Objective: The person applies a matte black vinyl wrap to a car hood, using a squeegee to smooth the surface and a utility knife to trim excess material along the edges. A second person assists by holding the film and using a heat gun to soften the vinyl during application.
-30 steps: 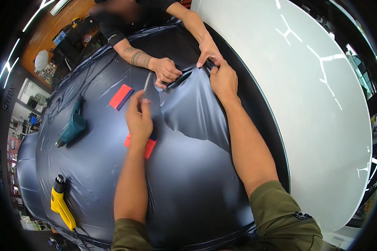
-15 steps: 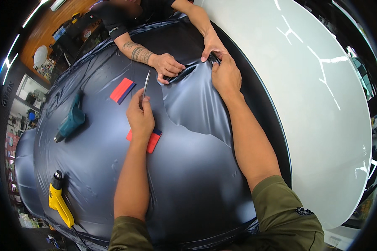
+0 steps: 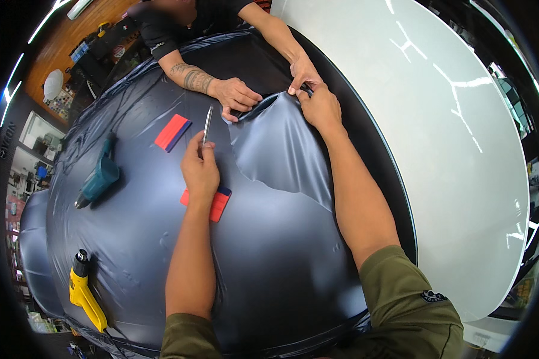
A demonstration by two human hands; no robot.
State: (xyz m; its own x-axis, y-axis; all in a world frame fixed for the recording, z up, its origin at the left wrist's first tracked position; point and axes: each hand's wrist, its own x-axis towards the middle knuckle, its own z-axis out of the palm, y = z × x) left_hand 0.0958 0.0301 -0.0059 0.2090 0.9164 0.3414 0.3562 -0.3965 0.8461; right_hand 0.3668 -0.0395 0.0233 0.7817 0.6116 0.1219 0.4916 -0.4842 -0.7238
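Observation:
My left hand (image 3: 200, 167) is closed around a slim silver knife (image 3: 207, 123), which points away from me above the dark grey-blue vinyl film (image 3: 281, 239). At the far right, my right hand (image 3: 321, 109) pinches the edge of a lifted, creased flap of the film (image 3: 275, 140). A co-worker's hand (image 3: 305, 75) grips the same edge right beside mine. The co-worker's other hand (image 3: 236, 96), on a tattooed forearm, holds the flap's left end. Partly hidden under my left wrist lies a red squeegee (image 3: 220, 206) with a dark blue edge.
A second red squeegee (image 3: 172, 132) rests on the film farther off. On the left lie a teal heat gun (image 3: 99, 179) and a yellow heat gun (image 3: 86, 296) with a cord. A large white car panel (image 3: 461, 161) curves along the right side, beyond a black edge.
The knife has turned slightly and stands a little more upright. Both my hands and the co-worker's keep their hold on the film or knife; the whole view has shifted slightly.

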